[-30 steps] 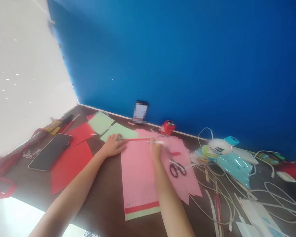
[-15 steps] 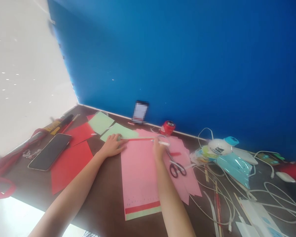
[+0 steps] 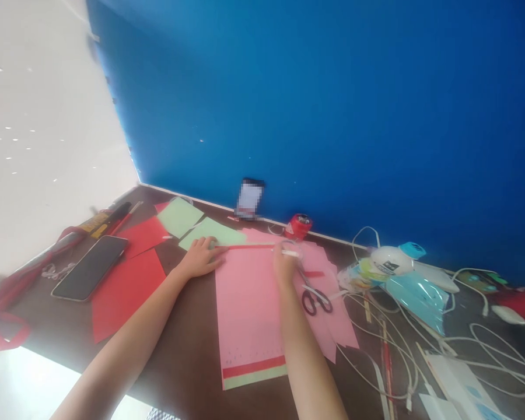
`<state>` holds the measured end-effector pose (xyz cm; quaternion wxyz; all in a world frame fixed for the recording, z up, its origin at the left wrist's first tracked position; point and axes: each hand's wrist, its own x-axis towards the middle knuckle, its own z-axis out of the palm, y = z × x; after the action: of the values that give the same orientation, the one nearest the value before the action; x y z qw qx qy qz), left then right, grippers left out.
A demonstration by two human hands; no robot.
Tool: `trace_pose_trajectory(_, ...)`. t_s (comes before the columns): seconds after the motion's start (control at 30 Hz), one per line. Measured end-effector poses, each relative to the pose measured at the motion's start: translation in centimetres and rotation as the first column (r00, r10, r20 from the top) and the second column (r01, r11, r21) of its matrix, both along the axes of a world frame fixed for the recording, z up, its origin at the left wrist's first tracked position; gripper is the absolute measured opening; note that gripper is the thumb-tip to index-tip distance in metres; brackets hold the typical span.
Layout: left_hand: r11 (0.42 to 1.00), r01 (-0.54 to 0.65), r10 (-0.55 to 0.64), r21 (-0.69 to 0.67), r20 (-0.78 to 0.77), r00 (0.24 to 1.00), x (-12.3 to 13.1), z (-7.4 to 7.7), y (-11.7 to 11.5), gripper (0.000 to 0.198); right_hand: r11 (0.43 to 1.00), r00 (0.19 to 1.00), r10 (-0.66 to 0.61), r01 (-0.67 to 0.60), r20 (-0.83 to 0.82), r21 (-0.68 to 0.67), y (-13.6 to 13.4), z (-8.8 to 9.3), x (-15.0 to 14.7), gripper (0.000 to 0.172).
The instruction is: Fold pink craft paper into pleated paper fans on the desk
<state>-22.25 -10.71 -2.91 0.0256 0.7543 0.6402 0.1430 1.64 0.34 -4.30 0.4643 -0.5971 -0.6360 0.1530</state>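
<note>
A pink sheet [image 3: 249,303] lies before me, with red and green strips along its near and far ends and small dark marks near the near end. My left hand [image 3: 201,258] rests with fingers spread at the sheet's far left corner, fingertips on the end of the red strip [image 3: 249,247]. In my right hand [image 3: 284,265] is a white pen [image 3: 292,254], held over the far right part of the sheet at that strip. Its tip is too blurred to tell whether it touches. Dark-handled scissors [image 3: 315,300] lie just right of my right wrist, on more pink paper [image 3: 328,326].
Red sheets [image 3: 129,297], green sheets [image 3: 181,217] and a phone [image 3: 90,268] lie to the left. Against the blue wall stand another phone [image 3: 249,198] and a red container [image 3: 298,226]. A white bottle [image 3: 389,261], a blue packet [image 3: 420,297] and tangled white cables [image 3: 485,338] crowd the right.
My right hand has slid slightly to the right with the pen, along the far red strip. The left hand stays in place on the paper.
</note>
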Motion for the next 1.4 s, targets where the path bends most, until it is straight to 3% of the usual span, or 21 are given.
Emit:
trace_pose_trajectory(0.43, 1.000, -0.004, 0.004, -0.007, 0.008, 1.000, 0.0, 0.1, 0.0, 0.043, 0.996, 0.999, -0.024, 0.022, 0.021, 0.081, 0.2, 0.4, 0.5, 0.034)
trace_pose_trajectory(0.67, 1.000, -0.001, 0.001, -0.008, 0.018, 1.000, -0.1, 0.0, 0.0, 0.043, 0.995, 0.997, -0.011, 0.018, -0.075, 0.101, 0.1, 0.9, 0.7, 0.027)
trace_pose_trajectory(0.93, 1.000, 0.001, 0.000, -0.014, 0.043, 0.999, 0.0, 0.2, 0.0, 0.048, 0.991, 0.951, -0.035, 0.071, -0.306, 0.109, -0.7, 1.9, -0.6, 0.019)
trace_pose_trajectory(1.03, 1.000, 0.002, -0.001, -0.013, 0.045, 0.999, 0.0, 0.2, 0.0, 0.055, 0.995, 0.940, 0.088, -0.069, -0.330, 0.071, -2.1, 2.2, -2.9, 0.018)
trace_pose_trajectory(1.07, 1.000, 0.002, -0.002, -0.014, 0.044, 0.999, 0.0, 0.2, 0.0, 0.056, 0.978, 0.919, 0.203, -0.209, -0.337, 0.020, -2.8, 2.2, -3.7, 0.019)
trace_pose_trajectory(1.2, 1.000, 0.002, -0.002, -0.010, 0.045, 0.999, 0.0, 0.1, 0.1, 0.057, 0.823, 0.789, 0.485, -0.558, -0.377, -0.107, -5.2, 2.0, -6.8, 0.023)
trace_pose_trajectory(1.3, 1.000, -0.013, 0.013, -0.003, 0.052, 0.999, 0.1, 0.1, 0.1, 0.052, 0.761, 0.749, 0.561, -0.634, -0.353, -0.135, -6.1, 1.7, -7.8, 0.026)
trace_pose_trajectory(1.4, 1.000, -0.015, 0.015, -0.004, 0.059, 0.998, 0.1, 0.1, 0.1, 0.051, 0.745, 0.746, 0.576, -0.647, -0.334, -0.162, -6.2, 1.4, -7.8, 0.026)
